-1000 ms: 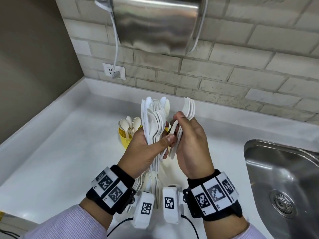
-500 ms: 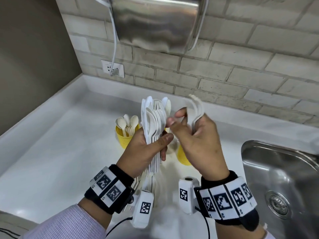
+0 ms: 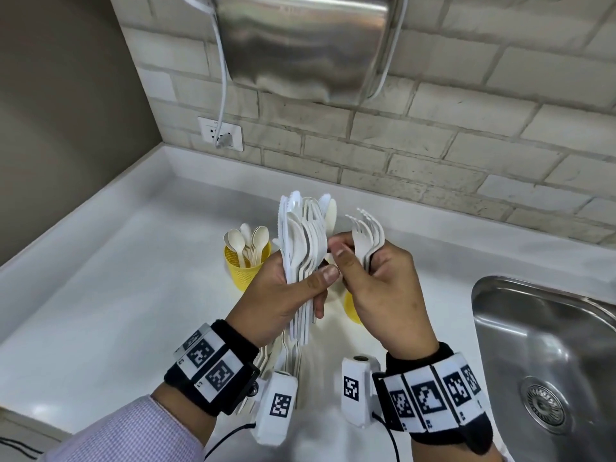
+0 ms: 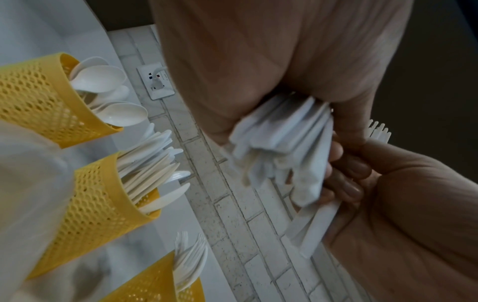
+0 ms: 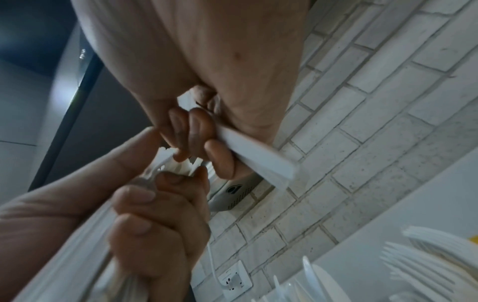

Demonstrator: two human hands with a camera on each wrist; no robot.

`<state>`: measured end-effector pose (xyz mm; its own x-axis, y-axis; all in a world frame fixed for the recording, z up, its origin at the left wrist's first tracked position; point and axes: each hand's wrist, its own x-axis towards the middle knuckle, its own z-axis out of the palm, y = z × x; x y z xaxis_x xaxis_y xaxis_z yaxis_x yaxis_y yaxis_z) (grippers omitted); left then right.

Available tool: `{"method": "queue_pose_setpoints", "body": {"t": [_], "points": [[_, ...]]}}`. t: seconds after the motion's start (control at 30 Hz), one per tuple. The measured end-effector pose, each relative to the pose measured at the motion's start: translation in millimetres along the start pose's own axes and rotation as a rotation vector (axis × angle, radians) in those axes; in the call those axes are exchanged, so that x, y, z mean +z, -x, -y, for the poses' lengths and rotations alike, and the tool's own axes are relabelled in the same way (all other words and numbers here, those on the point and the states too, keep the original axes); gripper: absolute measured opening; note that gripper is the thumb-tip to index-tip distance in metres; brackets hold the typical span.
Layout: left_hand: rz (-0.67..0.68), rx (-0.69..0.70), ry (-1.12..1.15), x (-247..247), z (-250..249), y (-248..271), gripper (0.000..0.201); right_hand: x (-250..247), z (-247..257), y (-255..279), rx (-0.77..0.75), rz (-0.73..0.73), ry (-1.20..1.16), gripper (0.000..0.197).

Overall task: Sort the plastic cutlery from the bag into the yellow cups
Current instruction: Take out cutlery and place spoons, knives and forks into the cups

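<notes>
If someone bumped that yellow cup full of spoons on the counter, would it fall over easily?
Probably fairly easily. The yellow cup is perforated mesh plastic, so likely light. The spoons stand well above its rim, which puts weight high. It looks narrower toward its base, so a sideways knock may tip it rather than slide it.

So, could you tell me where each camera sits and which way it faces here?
Head: worn on the head, looks down at the counter; both hands, wristbands show.
Left wrist: looks along the left hand gripping the mixed cutlery bundle, past three yellow cups.
Right wrist: looks along the right hand holding forks.
All three share both hands.
</notes>
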<state>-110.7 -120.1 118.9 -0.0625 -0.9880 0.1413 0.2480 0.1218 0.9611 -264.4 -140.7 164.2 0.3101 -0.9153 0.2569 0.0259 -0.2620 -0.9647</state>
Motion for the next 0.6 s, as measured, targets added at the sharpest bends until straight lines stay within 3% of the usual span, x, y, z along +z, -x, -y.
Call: {"method": "queue_pose_setpoints", "body": {"t": [0.23,0.37,0.53,0.6], "points": [[0.014,-0.007,0.002,3.1,2.2,-1.8,0.030,0.6,-3.8,1.1,0.044,0.054,-0.011,0.012],[0.003,-0.020,-0.016,3.7,2.2,-1.5,0.016,-4.1,-5.5,1.0,0.021,0.063,0.011,0.010],[-0.015,-0.025,-0.006,4.6,2.1,-0.4,0.022,-5.8,-1.2,3.6,-0.001,0.077,0.014,0.016],[-0.032,-0.039,-0.010,3.2,2.6,1.2,0.025,-5.8,0.3,4.6,0.015,0.039,0.036,0.027]]}}
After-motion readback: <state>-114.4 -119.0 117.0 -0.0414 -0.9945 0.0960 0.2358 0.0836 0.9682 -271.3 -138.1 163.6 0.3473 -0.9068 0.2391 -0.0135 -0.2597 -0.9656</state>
